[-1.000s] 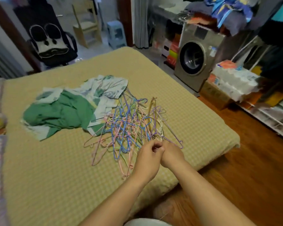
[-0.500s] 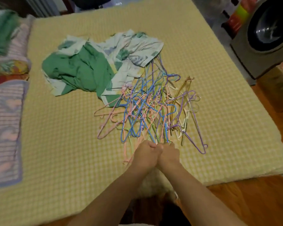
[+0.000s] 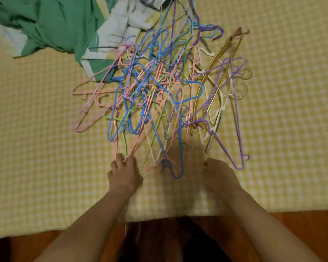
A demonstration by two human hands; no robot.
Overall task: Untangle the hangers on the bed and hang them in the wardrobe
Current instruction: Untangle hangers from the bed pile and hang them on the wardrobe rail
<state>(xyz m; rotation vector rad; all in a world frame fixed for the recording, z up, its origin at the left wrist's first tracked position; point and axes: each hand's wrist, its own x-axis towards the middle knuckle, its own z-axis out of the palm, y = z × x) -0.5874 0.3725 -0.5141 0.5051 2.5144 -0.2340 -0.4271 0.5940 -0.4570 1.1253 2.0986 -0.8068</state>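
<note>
Head view looks straight down on a tangled heap of wire hangers (image 3: 159, 95) lying on the bed (image 3: 282, 129), which is covered in a yellow checked blanket. The heap mixes blue, pink, purple, green, cream and gold hangers, hooked through one another. Both hands sit at the near edge of the heap, toward the bed's near side. The left hand (image 3: 124, 173) has its fingers curled, with fingertips touching the bottom bars of pink hangers at the heap's near left corner; whether it actually pinches one is too blurred to tell. The right hand (image 3: 219, 176) lies just beside the heap's near right corner, close to a purple hanger (image 3: 235, 114), and motion blur hides how its fingers stand. A blue hanger (image 3: 175, 167) pokes out of the heap between the two hands. A crumpled green and white cloth (image 3: 51, 23) lies on the bed at the heap's far left side, with hangers overlapping its edge. Wooden floor (image 3: 301, 224) shows beyond the bed's near edge.
</note>
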